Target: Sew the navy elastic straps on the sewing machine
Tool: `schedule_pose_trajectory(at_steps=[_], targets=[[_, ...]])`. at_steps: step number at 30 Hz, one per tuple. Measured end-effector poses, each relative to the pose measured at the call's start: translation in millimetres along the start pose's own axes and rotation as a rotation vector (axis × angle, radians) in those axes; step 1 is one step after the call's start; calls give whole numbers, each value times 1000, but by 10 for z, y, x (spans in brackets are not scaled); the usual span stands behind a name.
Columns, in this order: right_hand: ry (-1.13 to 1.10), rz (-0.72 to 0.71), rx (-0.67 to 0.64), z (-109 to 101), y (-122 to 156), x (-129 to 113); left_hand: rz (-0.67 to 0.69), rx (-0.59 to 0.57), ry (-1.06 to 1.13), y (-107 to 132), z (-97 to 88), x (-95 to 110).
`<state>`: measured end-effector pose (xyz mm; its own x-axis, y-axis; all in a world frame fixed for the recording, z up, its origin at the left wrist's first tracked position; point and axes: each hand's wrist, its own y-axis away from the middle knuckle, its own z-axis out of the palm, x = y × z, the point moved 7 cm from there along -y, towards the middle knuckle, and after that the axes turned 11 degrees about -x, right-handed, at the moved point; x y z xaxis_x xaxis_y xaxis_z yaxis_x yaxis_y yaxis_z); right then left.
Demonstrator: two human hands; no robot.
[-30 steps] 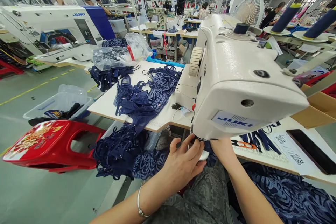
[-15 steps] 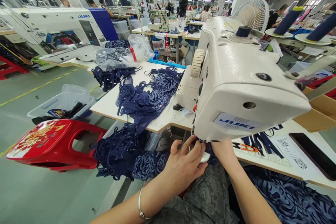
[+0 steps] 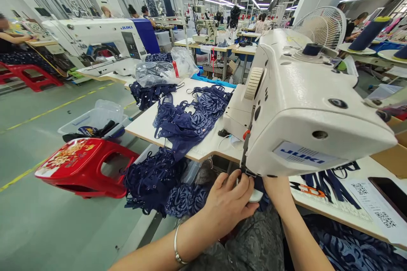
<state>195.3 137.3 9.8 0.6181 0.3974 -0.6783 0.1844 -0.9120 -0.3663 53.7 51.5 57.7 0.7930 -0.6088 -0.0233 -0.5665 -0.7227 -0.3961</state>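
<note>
At the JUKI sewing machine (image 3: pixel 318 127), my left hand (image 3: pixel 230 197) is closed, its bent fingers against the white machine bed (image 3: pixel 256 195) beneath the needle area. A navy fabric piece (image 3: pixel 260 186) shows between my hands, and my left fingertips appear to pinch its edge, though the contact is partly hidden. My right hand (image 3: pixel 276 188) reaches in from the other side; the machine head covers its fingers. Navy patterned bras (image 3: pixel 203 114) lie heaped on the table left of the machine. More navy garments with straps (image 3: pixel 152 182) hang below the table edge beside my left forearm.
Orange-handled snips (image 3: pixel 308 189), navy straps (image 3: pixel 333 186), a paper with printed codes (image 3: pixel 375 207) and a phone (image 3: pixel 389 194) lie at right. A red stool (image 3: pixel 85 165) and a clear plastic bin (image 3: pixel 95 116) stand at left. Other people sit farther back.
The view has turned slightly left, so the scene sits farther right and lower. Both hands stay at the needle area, with little visible change in their hold.
</note>
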Motion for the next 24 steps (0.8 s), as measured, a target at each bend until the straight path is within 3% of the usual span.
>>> schedule_pose_trajectory(at_steps=[9,15,20,24], targets=[[-110,70,56,-82,-9,-17,7,26,-27,-23,17,70],[-307,238,106,-80,154,40,-3,23,-5,-40,16,83],[-383,395,242,-72,425,463,2,13,-49,10,72,60],[-397,442,222,94,592,756,96,73,106,191,79,74]])
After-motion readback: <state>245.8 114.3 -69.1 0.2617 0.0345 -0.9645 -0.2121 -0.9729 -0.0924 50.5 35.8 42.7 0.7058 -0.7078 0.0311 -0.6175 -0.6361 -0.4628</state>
